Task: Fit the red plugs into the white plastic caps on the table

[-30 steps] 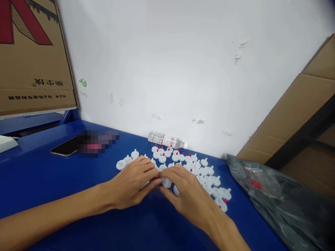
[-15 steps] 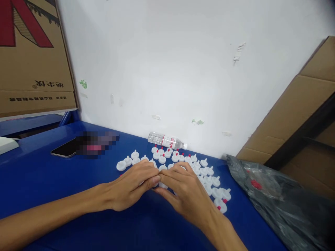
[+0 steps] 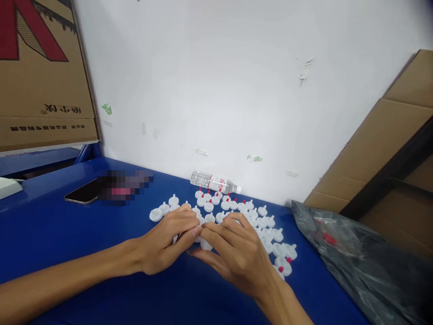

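My left hand (image 3: 172,241) and my right hand (image 3: 237,248) meet over the near side of a spread of small white plastic caps with short spouts (image 3: 262,211). A white cap (image 3: 205,244) shows between my right thumb and index finger, partly covered. My left hand is closed, thumb pressed to its fingers right beside my right fingertips; what it pinches is hidden. Several caps around them carry red tips, such as the red-tipped cap (image 3: 209,206) at the back. Other caps lie partly behind my fingers.
A clear plastic bottle (image 3: 214,182) lies against the white wall behind the caps. On the blue table (image 3: 84,293) a phone (image 3: 83,192) rests at left beside a blurred patch. A dark plastic bag (image 3: 365,266) and cardboard (image 3: 365,153) are at right, a printed carton (image 3: 43,90) at upper left.
Both hands have shifted slightly left, and my right thumb has moved a little lower and apart from the fingers. More of the white cap between them shows now.
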A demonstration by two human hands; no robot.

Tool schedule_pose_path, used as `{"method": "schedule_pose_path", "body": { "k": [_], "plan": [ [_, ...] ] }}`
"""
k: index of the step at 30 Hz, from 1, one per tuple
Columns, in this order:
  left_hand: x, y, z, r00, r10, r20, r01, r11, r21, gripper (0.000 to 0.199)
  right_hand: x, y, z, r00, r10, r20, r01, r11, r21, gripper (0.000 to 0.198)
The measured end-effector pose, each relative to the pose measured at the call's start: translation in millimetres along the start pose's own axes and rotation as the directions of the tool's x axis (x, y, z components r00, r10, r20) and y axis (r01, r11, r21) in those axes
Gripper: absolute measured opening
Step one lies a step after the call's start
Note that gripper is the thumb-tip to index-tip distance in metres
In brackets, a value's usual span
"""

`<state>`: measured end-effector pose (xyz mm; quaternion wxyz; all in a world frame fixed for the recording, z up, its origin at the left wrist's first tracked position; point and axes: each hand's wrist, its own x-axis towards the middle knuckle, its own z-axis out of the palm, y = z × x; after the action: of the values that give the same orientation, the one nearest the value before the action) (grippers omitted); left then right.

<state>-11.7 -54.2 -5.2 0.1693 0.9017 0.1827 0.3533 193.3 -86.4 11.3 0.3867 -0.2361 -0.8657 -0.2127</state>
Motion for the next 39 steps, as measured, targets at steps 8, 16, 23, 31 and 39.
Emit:
{"method": "schedule_pose_path", "body": {
  "k": [8, 16, 23, 31, 39],
  "plan": [
    [-2.0, -6.8, -1.9, 0.993, 0.117, 0.01, -0.117, 0.982, 0.15, 0.016, -3.4, -0.5, 3.0, 1.0, 0.026, -0.001, -0.026, 0.998, 0.059, 0.014],
    [0.7, -3.7, -2.6, 0.987, -0.125, 0.101, 0.132, 0.99, -0.058, 0.037, -4.6, 6.1, 3.5, 0.998, 0.025, 0.05, -0.025, 1.0, 0.007, 0.012],
    [8.3, -0.9, -3.6, 0.973, -0.222, 0.062, 0.23, 0.954, -0.191, 0.049, 4.4, 6.3, 0.2, 1.0, -0.027, 0.001, 0.027, 0.992, -0.127, 0.01],
    [0.8, -11.4, -11.6, 0.953, -0.292, -0.081, 0.252, 0.912, -0.325, 0.048, -16.3, 49.7, -30.0, 0.996, 0.069, -0.063, -0.084, 0.956, -0.281, 0.014],
    [2.9, -14.2, -9.2, 0.984, -0.179, 0.011, 0.174, 0.966, 0.191, 0.033, -18.0, 70.2, -65.0, 0.758, 0.649, -0.061, -0.649, 0.76, 0.024, 0.017]
  ]
}}
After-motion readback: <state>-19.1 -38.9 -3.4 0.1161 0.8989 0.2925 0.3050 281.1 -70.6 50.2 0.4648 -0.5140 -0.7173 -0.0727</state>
